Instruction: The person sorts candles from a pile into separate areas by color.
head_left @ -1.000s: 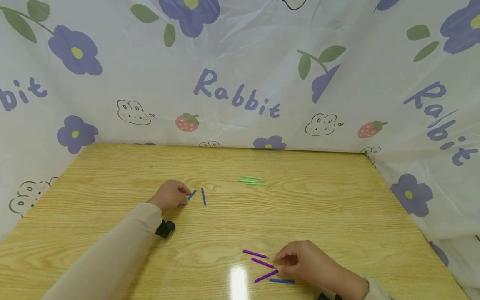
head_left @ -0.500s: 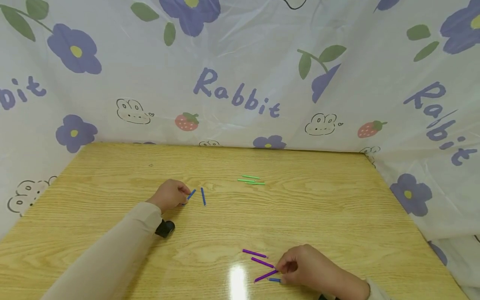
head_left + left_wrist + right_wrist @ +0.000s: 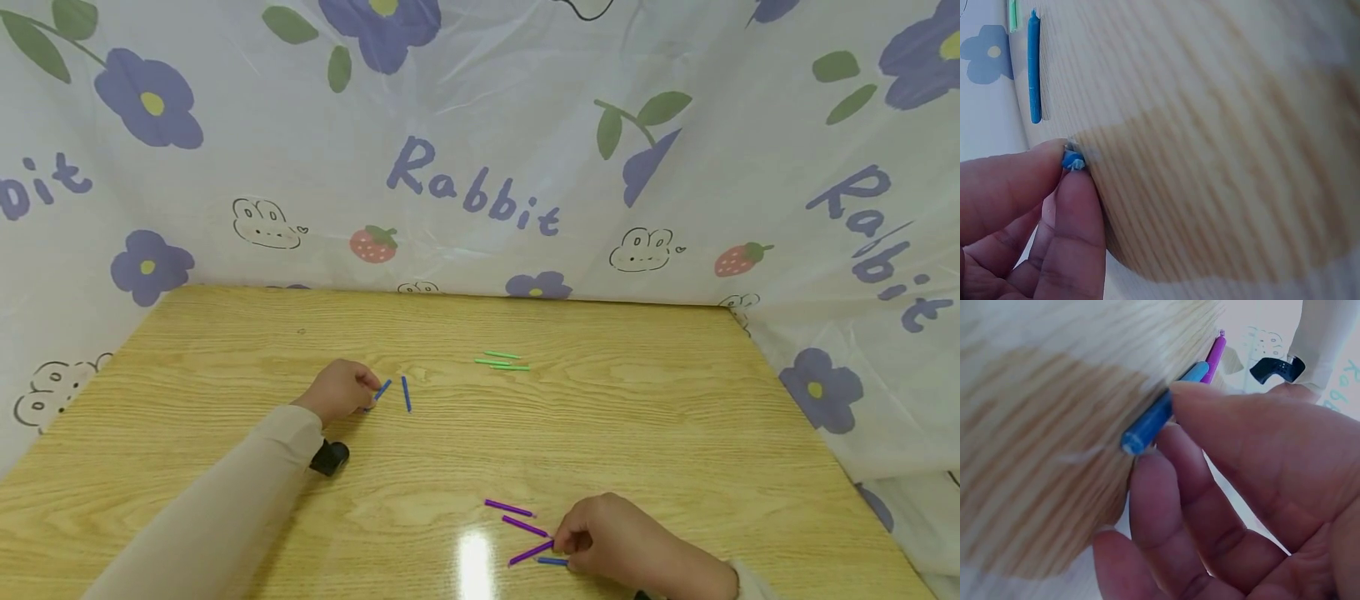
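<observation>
At the left of the head view, my left hand (image 3: 341,392) pinches a thin blue candle (image 3: 383,389) between thumb and fingertip. The candle's wick end (image 3: 1077,164) shows between the fingertips in the left wrist view. A second blue candle (image 3: 407,393) lies just right of it. Near the front, my right hand (image 3: 618,537) has thumb and fingers on another blue candle (image 3: 1150,420), which lies at the table surface. Beside that hand lie purple candles: one at the back (image 3: 508,507), a middle one (image 3: 525,525) and a slanted front one (image 3: 531,552).
Green candles (image 3: 502,362) lie close together toward the back of the wooden table (image 3: 637,417). A patterned cloth (image 3: 480,108) hangs behind the table and along its sides. A black wrist device (image 3: 330,457) is under my left sleeve (image 3: 225,500).
My right hand has come down slightly, and its fingers now cover the right end of the blue candle and pinch it. The left hand stays where it was.
</observation>
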`<state>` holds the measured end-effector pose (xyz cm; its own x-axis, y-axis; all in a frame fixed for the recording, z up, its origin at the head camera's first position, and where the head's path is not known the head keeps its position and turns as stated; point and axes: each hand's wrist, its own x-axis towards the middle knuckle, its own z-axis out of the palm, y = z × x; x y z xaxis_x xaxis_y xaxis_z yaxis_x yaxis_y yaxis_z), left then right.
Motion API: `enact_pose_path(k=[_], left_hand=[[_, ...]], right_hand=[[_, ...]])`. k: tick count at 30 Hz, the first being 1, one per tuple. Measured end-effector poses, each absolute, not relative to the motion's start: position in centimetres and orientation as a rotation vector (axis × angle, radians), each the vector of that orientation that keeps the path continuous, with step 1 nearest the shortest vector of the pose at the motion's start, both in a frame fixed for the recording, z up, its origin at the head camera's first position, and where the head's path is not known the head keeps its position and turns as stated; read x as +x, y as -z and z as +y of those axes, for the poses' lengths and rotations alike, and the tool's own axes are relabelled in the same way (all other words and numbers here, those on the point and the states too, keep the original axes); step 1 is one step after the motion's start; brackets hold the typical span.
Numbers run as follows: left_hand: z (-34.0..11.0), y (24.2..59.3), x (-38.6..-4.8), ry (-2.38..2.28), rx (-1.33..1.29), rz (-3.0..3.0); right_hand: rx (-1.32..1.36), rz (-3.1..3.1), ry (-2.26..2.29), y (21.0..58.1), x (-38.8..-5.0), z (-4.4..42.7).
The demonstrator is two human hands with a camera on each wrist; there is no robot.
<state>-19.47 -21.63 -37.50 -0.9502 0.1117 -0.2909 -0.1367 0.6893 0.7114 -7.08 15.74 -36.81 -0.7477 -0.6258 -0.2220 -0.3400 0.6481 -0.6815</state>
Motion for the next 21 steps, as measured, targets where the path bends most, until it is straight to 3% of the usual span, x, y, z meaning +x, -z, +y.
enact_pose_path(k=[21], left_hand=[[-21.71, 37.40, -19.47, -1.117, -0.016, 2.593]], right_hand=[[-0.837, 2.443, 0.764, 36.59, -6.98, 15.40]])
